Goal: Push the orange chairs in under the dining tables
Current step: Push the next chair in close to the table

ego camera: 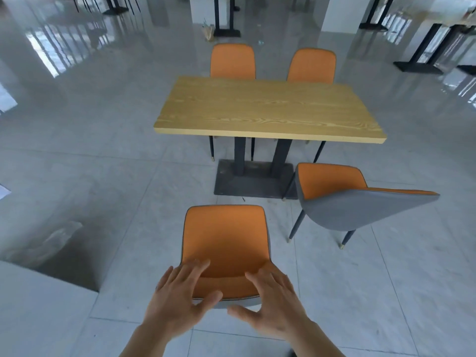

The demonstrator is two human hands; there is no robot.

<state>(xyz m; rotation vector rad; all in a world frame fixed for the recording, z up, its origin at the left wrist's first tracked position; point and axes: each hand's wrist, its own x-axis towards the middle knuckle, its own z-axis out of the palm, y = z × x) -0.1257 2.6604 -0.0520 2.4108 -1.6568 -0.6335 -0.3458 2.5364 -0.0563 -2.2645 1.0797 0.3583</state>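
1. Both hands sit lowest in the frame, over the top edge of the near chair's backrest. Left hand point(180, 300) and right hand point(275, 305) are side by side with a small gap between the thumbs.
2. Hand state: each hand is spread wide, fingers splayed and pointing forward over the backrest, thumbs hanging behind its rim. Neither hand is closed around anything. Whether the palms touch the rim or hover just above it cannot be told.
3. Near chair point(224, 238): stands on the tiled floor, well clear of the dining table point(268, 109), seat facing the table. It lies directly ahead of the hands.
4. Governing relation: the line from hands through seat points toward the left half of the table's near long edge, left of the pedestal base point(255, 181). Judgement: a straight forward push should carry the seat under that edge.
5. Second chair point(360, 202): right of the near chair, turned askew, nearer the right hand.
6. Two far chairs point(233, 61) and point(311, 65) appear already tucked in on the opposite side.
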